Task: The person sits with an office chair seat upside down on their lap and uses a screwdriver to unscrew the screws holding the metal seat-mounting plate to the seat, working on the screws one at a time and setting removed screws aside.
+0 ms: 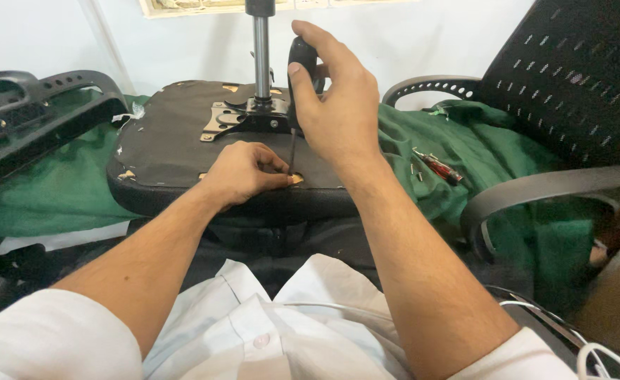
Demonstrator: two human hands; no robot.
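Right hand: the right hand [338, 98] is wrapped around the black handle of a screwdriver [297, 84], thumb along the grip, holding the tool nearly upright with its thin shaft pointing down at the chair seat.
Left hand: the left hand [243, 172] rests on the seat's near edge, thumb and forefinger pinched at the screwdriver tip, apparently steadying a screw there; the screw itself is too small to make out.
Chair seat: the upturned chair seat [162, 151] lies bottom-up on the green cloth [57, 197], just in front of the person; its black underside is torn in spots, with pale wood showing.
Step in hand: by the look of it, a screw is being set or driven at the seat's near edge.
Next move calls for: likely keeping the shaft square to the seat and pressing down while turning, with the left fingers clear of the tip.
Metal plate and column: a mounting plate [243, 116] with a chrome gas-lift column [261, 49] stands at the seat's far middle.
Spare tool: a red-handled screwdriver [438, 167] lies on the cloth right of the seat.
Other chair parts: a black armrest piece [35, 105] lies left of the seat; a mesh-backed chair [570, 77] stands right of it.
Packages, labels, signs: none legible; only a pale framed edge [183, 7] on the wall beyond the seat.
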